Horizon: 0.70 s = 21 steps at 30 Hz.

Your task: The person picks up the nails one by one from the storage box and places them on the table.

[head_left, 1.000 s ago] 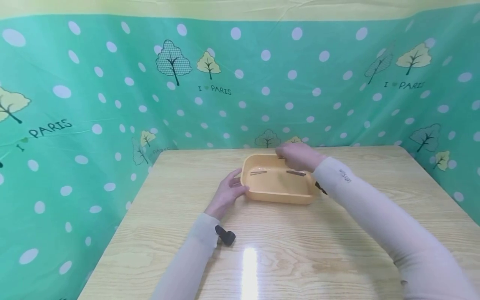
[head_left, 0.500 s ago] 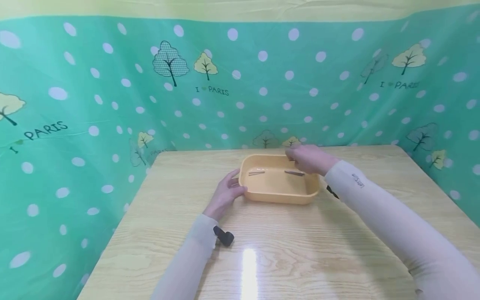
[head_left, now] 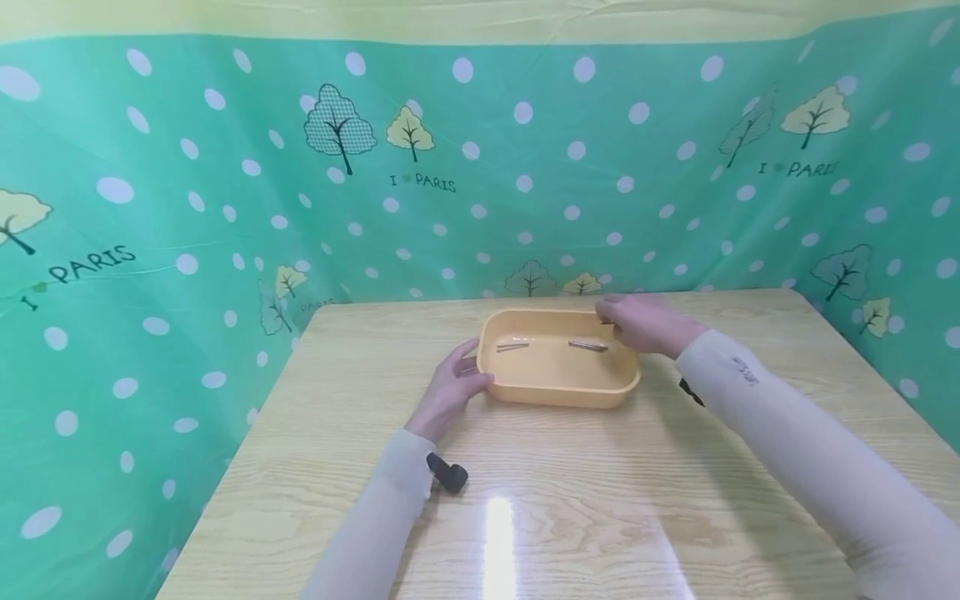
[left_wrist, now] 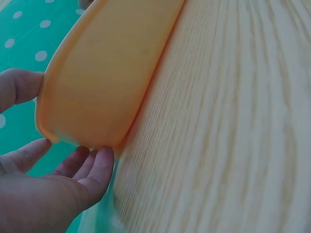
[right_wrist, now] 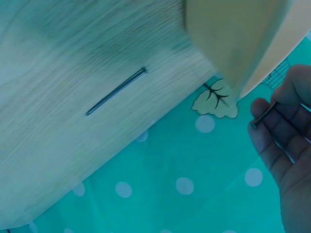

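A pale orange rectangular tray (head_left: 558, 398) stands on the table. In the head view my left hand (head_left: 448, 387) holds its left end, thumb at the near corner and fingers along the outer wall. My right hand (head_left: 648, 323) is above the tray's far right corner. The right wrist view shows it pinching a nail (right_wrist: 265, 115) between thumb and fingertips. Inside the tray lie thin metal nails in two groups, left nails (head_left: 513, 347) and right nails (head_left: 588, 346). Another nail (right_wrist: 116, 91) lies on the table outside the tray.
The wooden table (head_left: 360, 383) has its far edge close behind the tray. A green polka-dot cloth (head_left: 465, 200) hangs behind and at both sides. A bright light reflection lies on the tabletop in front of me.
My right hand has moved right along the tray's far rim, toward its far right corner. My left hand stays at the tray's left end, and the nails in the tray lie as before.
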{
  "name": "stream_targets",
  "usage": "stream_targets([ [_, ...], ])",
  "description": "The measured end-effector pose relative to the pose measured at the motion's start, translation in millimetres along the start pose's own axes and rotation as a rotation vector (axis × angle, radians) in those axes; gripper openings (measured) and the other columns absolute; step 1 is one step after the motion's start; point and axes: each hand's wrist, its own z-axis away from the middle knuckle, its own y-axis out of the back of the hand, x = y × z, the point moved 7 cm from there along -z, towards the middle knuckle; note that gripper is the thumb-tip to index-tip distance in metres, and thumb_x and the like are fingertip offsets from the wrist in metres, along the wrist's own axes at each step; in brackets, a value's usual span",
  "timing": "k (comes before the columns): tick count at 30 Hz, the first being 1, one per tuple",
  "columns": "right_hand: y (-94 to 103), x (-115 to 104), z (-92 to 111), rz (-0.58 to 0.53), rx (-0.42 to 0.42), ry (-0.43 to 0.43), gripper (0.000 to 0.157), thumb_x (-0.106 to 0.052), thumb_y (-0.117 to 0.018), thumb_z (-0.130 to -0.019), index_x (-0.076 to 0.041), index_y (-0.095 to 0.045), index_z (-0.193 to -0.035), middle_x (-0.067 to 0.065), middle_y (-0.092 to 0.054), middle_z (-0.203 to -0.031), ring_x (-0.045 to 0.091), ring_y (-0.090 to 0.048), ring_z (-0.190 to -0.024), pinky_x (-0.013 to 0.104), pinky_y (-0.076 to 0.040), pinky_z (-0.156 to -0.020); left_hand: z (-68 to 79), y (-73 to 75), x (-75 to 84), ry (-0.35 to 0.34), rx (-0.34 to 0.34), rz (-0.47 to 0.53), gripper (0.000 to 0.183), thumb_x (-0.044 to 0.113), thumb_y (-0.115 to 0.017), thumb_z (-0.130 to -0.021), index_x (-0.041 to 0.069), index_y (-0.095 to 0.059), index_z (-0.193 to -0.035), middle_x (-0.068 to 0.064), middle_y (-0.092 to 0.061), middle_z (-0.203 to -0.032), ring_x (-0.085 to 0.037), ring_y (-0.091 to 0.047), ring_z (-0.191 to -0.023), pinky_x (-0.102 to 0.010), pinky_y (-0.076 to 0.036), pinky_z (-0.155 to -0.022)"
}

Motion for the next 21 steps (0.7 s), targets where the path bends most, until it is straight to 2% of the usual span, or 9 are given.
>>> stream_targets([
  [11,0.4,13.0,21.7,0.061,0.053,0.018,0.021,0.003,-0.074,-0.076,-0.008,-0.065,-0.09,0.004,-0.062,-0.087,0.021,-0.06,-0.077,0.035,-0.054,-0.067,-0.1,-0.1,-1.2,0.011,0.002,-0.005,0.077,0.011,-0.074,-0.078,0.026,-0.039,-0.145,-0.014,-0.051,-0.131,-0.027,-0.053,-0.119,-0.041,-0.045,-0.1],
  [16,-3.5,20.3,28.7,0.049,0.031,-0.016,0.02,0.005,-0.068,-0.079,-0.009,-0.064,-0.094,0.004,-0.061,-0.09,0.023,-0.063,-0.08,0.035,-0.056,-0.067,-0.2,-0.4,-0.9,0.007,0.0,-0.004,0.077,0.012,-0.074,-0.078,0.025,-0.039,-0.146,-0.014,-0.051,-0.131,-0.027,-0.053,-0.119,-0.041,-0.045,-0.1],
  [21,-9.0,29.2,32.7,0.064,0.013,-0.056,0.024,0.008,-0.062,-0.078,-0.01,-0.064,-0.093,0.005,-0.063,-0.095,0.024,-0.064,-0.083,0.036,-0.056,-0.068,0.6,0.0,-0.5,0.0,0.0,-0.005,0.078,0.012,-0.074,-0.078,0.023,-0.037,-0.147,-0.015,-0.051,-0.132,-0.029,-0.052,-0.12,-0.042,-0.045,-0.099],
])
